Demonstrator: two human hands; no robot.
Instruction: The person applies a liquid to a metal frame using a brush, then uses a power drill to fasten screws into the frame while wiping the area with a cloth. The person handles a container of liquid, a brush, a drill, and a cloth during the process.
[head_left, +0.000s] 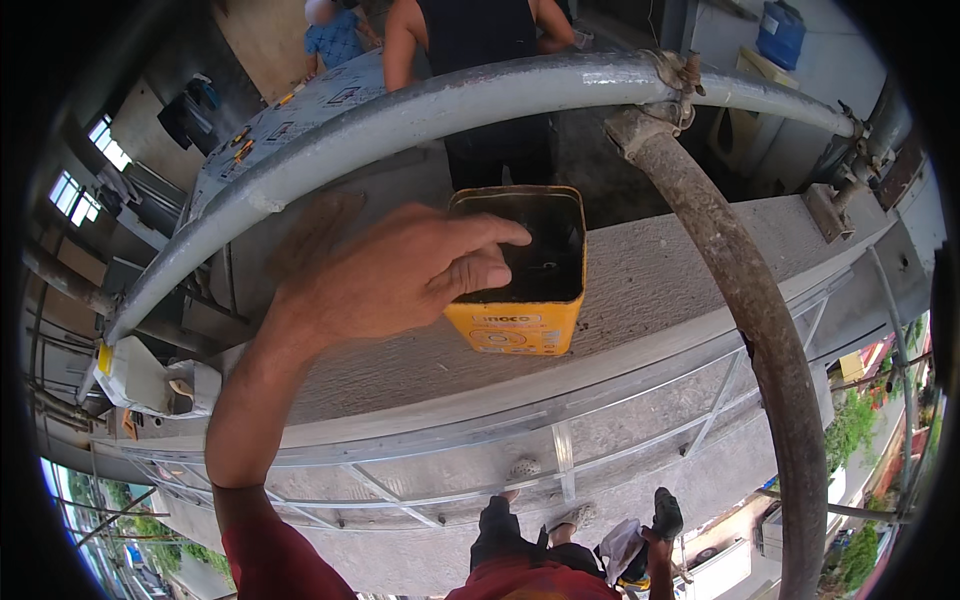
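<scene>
Reaching over a yellow, box-shaped metal tin (515,335) with an open top, the left hand (395,265) has its pointing finger and thumb a little apart, with nothing to be seen between them. The tin stands on a rough grey concrete ledge (660,265), right in front of the person. A thick, grey metal pipe (430,110) bends across past the tin, and a brown, rusty metal pipe (745,260) comes down on the tin's right. Both pipes block some of the view. A thin, silver metal frame (563,460) runs along the near side of the ledge. A white plastic container (135,370) is near the ledge's left end, and a blue plastic jug (780,38) is far off at the top right.

The inside of the tin is dark, so what is in it is hard to make out. The other fingers of the left hand are hidden. The right hand (657,545) is low and small, by a dark lump (667,512); I cannot tell if it is spread or gripping. The top edge cuts off a person in a black top (480,35).

I count one tin, two big pipes close by, two people past the ledge, two bright windows (75,198) on the left and two shoes (525,467) down below.
</scene>
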